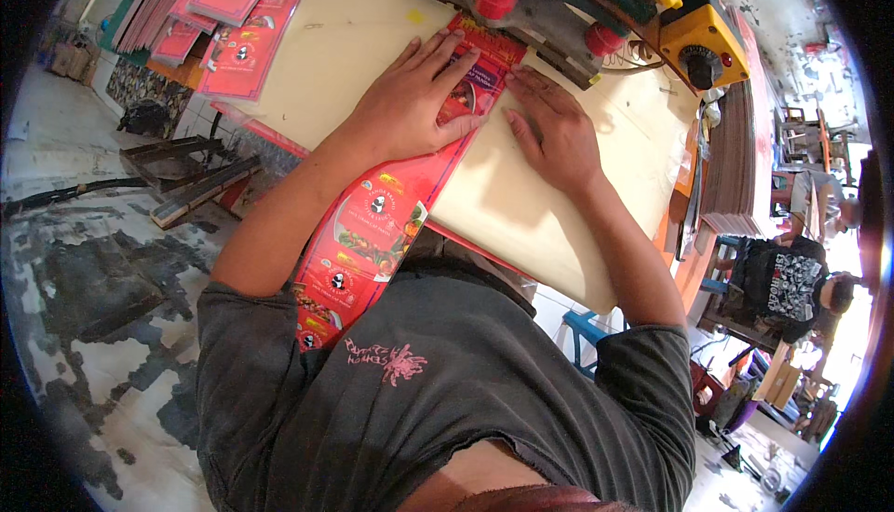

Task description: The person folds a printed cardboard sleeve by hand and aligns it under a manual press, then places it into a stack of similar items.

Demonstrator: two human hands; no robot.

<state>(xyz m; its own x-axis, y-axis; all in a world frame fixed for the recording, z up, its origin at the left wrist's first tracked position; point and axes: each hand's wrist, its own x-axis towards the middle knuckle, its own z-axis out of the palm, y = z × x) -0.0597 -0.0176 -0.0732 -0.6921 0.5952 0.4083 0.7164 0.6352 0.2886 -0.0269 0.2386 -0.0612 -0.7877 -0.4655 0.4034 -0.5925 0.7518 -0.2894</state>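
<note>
A long red printed plastic strip [377, 214] runs from the machine's sealing bar down across the table edge and hangs along my chest. My left hand [410, 97] lies flat on the strip with its fingers spread, pressing near its far end. My right hand [557, 130] rests at the strip's right edge, fingers stretched toward the bar and thumb apart. Just beyond both hands stands a press-type sealing machine [559, 0] with a long metal bar and red knobs. The strip's far end reaches under or close to this bar; exactly where it ends is hidden.
Stacks of red printed packs [244, 51] lie at the table's far left. A yellow control box [712, 51] with a black dial is at the far right. Piled brown sheets [731, 158] stand beyond the table's right edge. Another person [787, 279] sits further right.
</note>
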